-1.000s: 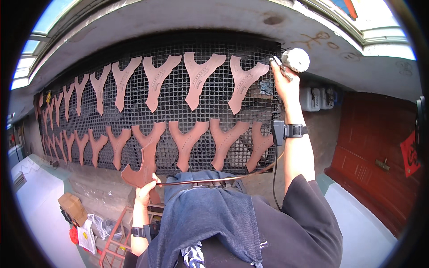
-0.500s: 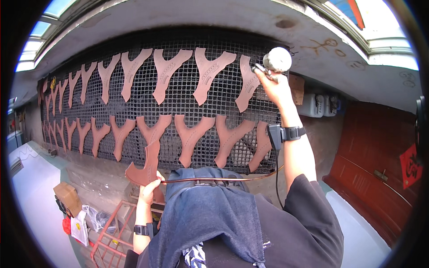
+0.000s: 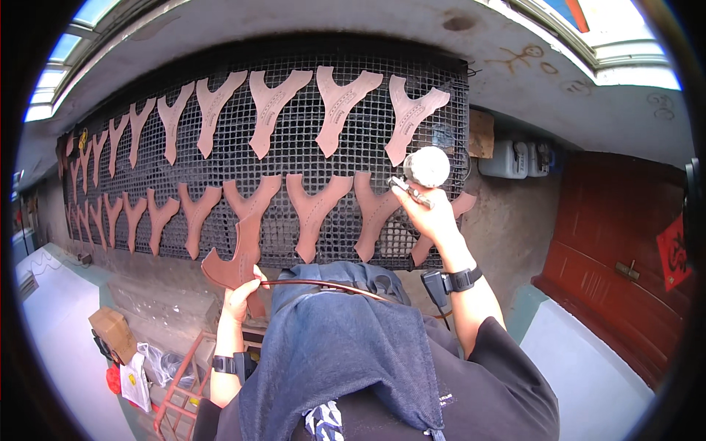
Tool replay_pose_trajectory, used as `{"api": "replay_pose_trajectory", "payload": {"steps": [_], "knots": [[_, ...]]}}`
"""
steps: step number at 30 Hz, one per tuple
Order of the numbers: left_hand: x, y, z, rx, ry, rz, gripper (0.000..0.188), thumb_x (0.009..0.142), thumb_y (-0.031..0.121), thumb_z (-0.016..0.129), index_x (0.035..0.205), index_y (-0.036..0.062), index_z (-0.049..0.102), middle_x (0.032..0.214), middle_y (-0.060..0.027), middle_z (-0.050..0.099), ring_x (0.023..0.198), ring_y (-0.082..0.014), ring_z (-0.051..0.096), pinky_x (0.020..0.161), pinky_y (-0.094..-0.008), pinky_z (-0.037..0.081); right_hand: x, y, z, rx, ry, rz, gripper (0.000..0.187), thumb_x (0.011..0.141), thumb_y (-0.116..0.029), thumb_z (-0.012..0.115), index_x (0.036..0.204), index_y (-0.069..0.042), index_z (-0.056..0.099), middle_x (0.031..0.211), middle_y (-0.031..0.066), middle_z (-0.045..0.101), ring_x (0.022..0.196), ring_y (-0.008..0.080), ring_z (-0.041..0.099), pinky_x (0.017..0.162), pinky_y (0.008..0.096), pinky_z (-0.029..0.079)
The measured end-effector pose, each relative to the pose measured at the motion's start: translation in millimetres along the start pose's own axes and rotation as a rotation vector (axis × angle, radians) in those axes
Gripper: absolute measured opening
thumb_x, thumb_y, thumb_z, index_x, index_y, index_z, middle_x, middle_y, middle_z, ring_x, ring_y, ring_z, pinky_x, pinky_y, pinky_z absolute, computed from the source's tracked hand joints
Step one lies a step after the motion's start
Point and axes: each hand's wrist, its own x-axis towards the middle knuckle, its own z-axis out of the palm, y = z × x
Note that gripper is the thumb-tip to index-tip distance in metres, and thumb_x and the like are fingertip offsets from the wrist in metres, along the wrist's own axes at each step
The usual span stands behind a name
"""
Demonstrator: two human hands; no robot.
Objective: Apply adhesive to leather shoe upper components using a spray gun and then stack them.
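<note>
My right hand [image 3: 435,217] is closed on a spray gun [image 3: 426,167] with a round whitish cup. It hovers over the right end of the near row, partly hiding the last brown Y-shaped leather piece [image 3: 426,248] there. Close by in the far row lies another Y-shaped leather piece [image 3: 410,116]. Low at the left, my left hand [image 3: 239,298] grips a loose Y-shaped leather piece [image 3: 234,269], tilted in front of the rack. A thin brown hose [image 3: 323,284] runs from beside that hand across my body; whether the fingers also hold it I cannot tell.
A black mesh rack [image 3: 287,167] carries two rows of similar leather pieces. White jugs [image 3: 507,160] stand beyond its right end, near a dark red door [image 3: 603,257]. At the lower left are a cardboard box [image 3: 112,332], plastic bags [image 3: 136,378] and a red metal frame [image 3: 176,389].
My right hand has brought the spray gun nearer and slightly left, from the far row's last piece to the near row. My left hand still grips its leather piece, almost unmoved.
</note>
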Motion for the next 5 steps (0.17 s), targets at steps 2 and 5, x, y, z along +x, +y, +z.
{"api": "replay_pose_trajectory", "payload": {"steps": [2, 5], "knots": [[0.8, 1.9, -0.6, -0.002, -0.001, -0.004, 0.018, 0.082, 0.011, 0.064, 0.097, 0.0005, 0.060, 0.088, -0.0105, 0.062, 0.082, -0.0225, 0.064, 0.080, -0.0349, 0.050, -6.0, -3.2, -2.3, -0.026, -0.013, 0.035, 0.036, 0.089, -0.043, 0.073, 0.107, -0.011, 0.076, 0.080, 0.0109, 0.072, 0.074, 0.0219, 0.071, 0.072, 0.0326, 0.054], [1.8, 4.7, 0.2, 0.017, -0.009, -0.009, 0.020, 0.082, 0.013, 0.065, 0.097, 0.0007, 0.061, 0.089, -0.0110, 0.063, 0.081, -0.0227, 0.064, 0.081, -0.0350, 0.050, -6.8, -15.6, -15.2, -0.062, -0.062, 0.142, 0.036, 0.088, -0.043, 0.074, 0.108, -0.012, 0.076, 0.083, 0.0111, 0.074, 0.078, 0.0225, 0.072, 0.074, 0.0326, 0.055]]}}
